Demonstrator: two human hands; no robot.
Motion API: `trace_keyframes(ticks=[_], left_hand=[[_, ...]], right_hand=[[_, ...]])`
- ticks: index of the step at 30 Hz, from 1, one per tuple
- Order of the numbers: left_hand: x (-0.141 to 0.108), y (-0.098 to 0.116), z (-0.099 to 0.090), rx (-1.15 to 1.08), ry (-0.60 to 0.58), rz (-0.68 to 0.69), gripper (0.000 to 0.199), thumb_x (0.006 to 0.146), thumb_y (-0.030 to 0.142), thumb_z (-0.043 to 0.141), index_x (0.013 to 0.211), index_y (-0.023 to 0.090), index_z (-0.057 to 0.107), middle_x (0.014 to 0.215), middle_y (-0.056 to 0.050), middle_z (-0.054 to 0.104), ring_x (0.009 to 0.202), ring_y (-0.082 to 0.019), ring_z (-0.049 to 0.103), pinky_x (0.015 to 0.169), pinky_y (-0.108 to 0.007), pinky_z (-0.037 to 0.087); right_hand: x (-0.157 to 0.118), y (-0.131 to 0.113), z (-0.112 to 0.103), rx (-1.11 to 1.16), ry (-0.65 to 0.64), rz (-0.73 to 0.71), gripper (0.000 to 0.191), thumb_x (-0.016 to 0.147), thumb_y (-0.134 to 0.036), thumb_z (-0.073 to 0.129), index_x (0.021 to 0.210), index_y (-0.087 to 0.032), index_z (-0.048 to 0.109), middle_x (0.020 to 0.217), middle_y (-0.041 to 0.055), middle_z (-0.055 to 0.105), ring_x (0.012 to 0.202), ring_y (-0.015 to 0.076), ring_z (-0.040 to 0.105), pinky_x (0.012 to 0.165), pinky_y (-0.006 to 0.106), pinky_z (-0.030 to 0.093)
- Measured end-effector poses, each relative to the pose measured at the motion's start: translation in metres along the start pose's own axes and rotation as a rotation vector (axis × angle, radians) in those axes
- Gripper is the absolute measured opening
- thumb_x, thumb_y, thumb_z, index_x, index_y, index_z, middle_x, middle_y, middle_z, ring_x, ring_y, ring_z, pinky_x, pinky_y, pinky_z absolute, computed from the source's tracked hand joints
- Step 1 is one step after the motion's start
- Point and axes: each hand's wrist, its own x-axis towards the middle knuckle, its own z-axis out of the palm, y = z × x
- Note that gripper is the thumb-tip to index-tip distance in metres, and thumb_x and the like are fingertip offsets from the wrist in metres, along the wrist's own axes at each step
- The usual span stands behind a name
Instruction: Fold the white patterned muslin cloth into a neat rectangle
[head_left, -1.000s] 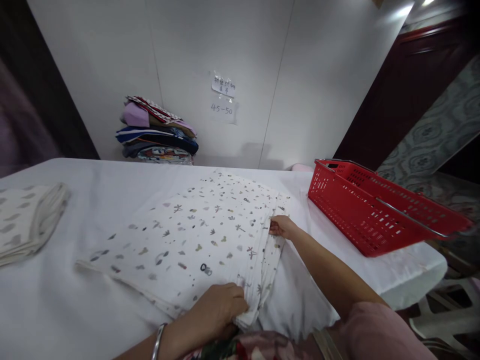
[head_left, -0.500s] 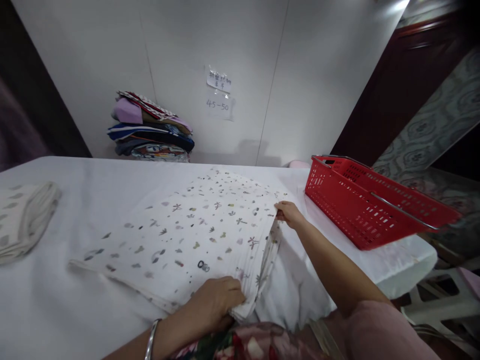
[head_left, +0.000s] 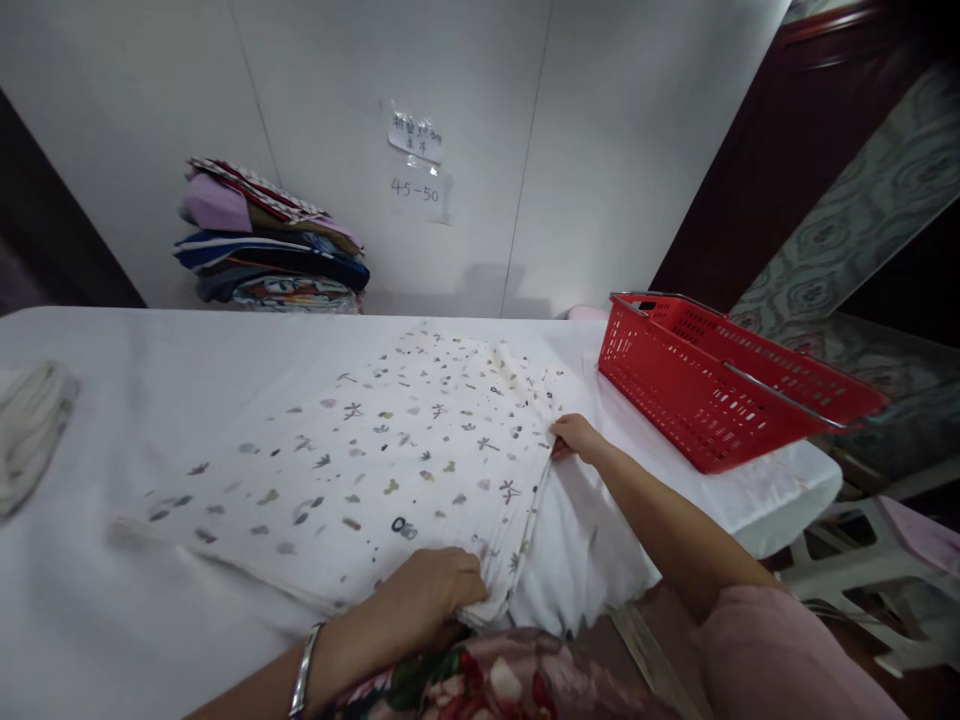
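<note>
A white printed cloth, folded in layers and patterned with small grey and coloured motifs, lies spread on the white-covered table. At its near corner my left hand, with a silver bangle on the wrist, is closed around the layered edge; its fingertips are partly hidden beneath. My right hand pinches the right edge of the same cloth, farther up. Between my hands the stacked layers run along that edge, and some creases show near the right hand.
A red plastic basket with metal handles stands on the table's right side. Folded textiles are piled against the wall at the back left. Another folded light cloth lies at the left edge. Beyond the table's right end is a white plastic stool.
My right hand has drawn the cloth's right edge slightly toward me, and creases have formed at the far right corner. My left hand keeps its grip. The view has shifted slightly right.
</note>
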Motion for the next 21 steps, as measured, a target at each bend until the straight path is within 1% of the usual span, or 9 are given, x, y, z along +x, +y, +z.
trace_keyframes(ticks=[2,4,7,10,14,18,21], left_hand=[[0.000,0.000,0.002,-0.015,-0.004,-0.008,0.003,0.071,0.020,0.055,0.070,0.019,0.053,0.079,0.002,0.058,0.075,-0.014,0.052,0.059,-0.022,0.030],[0.001,0.000,0.002,-0.032,-0.007,-0.012,0.003,0.071,0.020,0.055,0.069,0.019,0.053,0.078,0.002,0.059,0.075,-0.014,0.053,0.059,-0.021,0.030],[0.000,0.000,0.001,-0.071,-0.007,-0.006,0.001,0.071,0.018,0.055,0.070,0.019,0.054,0.079,0.002,0.059,0.076,-0.013,0.053,0.060,-0.020,0.031],[-0.002,0.000,-0.001,-0.122,0.017,0.004,0.005,0.071,0.015,0.053,0.071,0.019,0.055,0.077,0.003,0.059,0.075,-0.013,0.053,0.062,-0.019,0.033],[-0.003,0.002,-0.005,-0.186,0.039,-0.022,0.007,0.072,0.015,0.051,0.071,0.019,0.056,0.073,0.003,0.058,0.071,-0.012,0.051,0.063,-0.019,0.034],[0.001,0.003,-0.006,-0.294,0.020,-0.065,0.012,0.076,0.020,0.049,0.065,0.018,0.055,0.067,0.003,0.054,0.064,-0.010,0.046,0.061,-0.018,0.034],[0.001,0.002,-0.008,-0.430,0.007,-0.107,0.019,0.078,0.024,0.048,0.061,0.016,0.054,0.061,0.004,0.050,0.059,-0.009,0.041,0.056,-0.018,0.031]], right_hand=[[0.000,0.003,0.000,-0.040,-0.004,-0.006,0.012,0.081,-0.011,0.054,0.069,-0.013,0.054,0.042,-0.0011,0.054,0.038,0.0141,0.054,0.040,0.025,0.046],[0.001,0.007,-0.001,-0.075,0.005,-0.028,0.012,0.078,-0.009,0.054,0.068,-0.015,0.052,0.039,-0.0003,0.054,0.037,0.0154,0.055,0.038,0.024,0.045],[0.004,0.013,0.000,-0.134,0.022,-0.050,0.011,0.076,-0.008,0.054,0.069,-0.017,0.052,0.037,-0.0016,0.053,0.034,0.0142,0.053,0.036,0.021,0.042],[0.005,0.016,0.002,-0.202,0.030,-0.056,0.013,0.074,-0.007,0.054,0.068,-0.018,0.050,0.034,-0.0030,0.051,0.031,0.0138,0.050,0.033,0.020,0.037],[0.007,0.014,0.003,-0.283,0.047,-0.080,0.016,0.071,-0.005,0.055,0.065,-0.018,0.050,0.033,-0.0046,0.047,0.028,0.0130,0.046,0.031,0.020,0.033],[0.018,0.004,0.000,-0.324,0.080,-0.089,0.014,0.073,-0.010,0.061,0.064,-0.016,0.053,0.035,-0.0074,0.043,0.028,0.0072,0.040,0.033,0.018,0.031],[0.031,-0.009,-0.003,-0.323,0.089,-0.048,0.014,0.083,-0.022,0.059,0.072,-0.013,0.056,0.049,-0.0068,0.049,0.037,0.0048,0.042,0.039,0.017,0.036]])
